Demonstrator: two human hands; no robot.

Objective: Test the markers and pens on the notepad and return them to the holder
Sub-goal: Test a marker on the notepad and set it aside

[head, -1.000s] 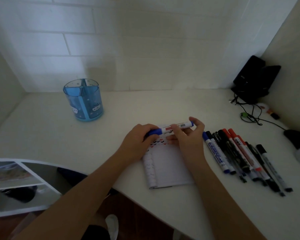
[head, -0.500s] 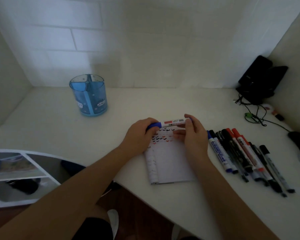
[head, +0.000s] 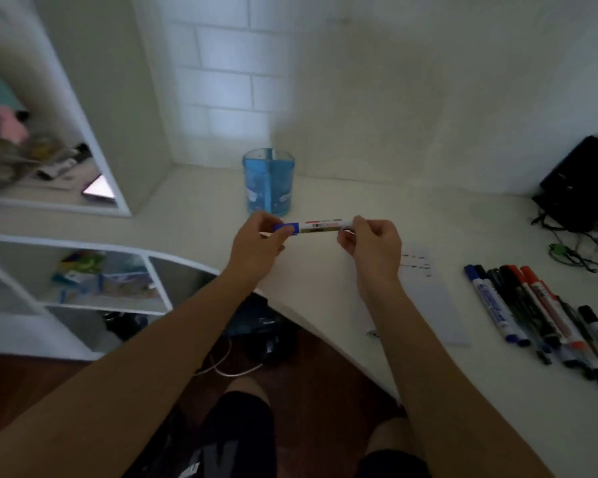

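Centre frame: my left hand (head: pixel 256 246) pinches the blue cap end of the marker (head: pixel 320 225), and my right hand (head: pixel 372 243) pinches the other end of the barrel. Marker held level in the air; I judge both ends are braced to seat the cap. Right of frame: notepad (head: pixel 425 298) with test strokes at its top, and a row of pens (head: pixel 539 312) near it, presumably awaiting test. Farther, upper centre: blue holder (head: pixel 269 182) with nothing sticking out, just behind the marker, likely its next stop.
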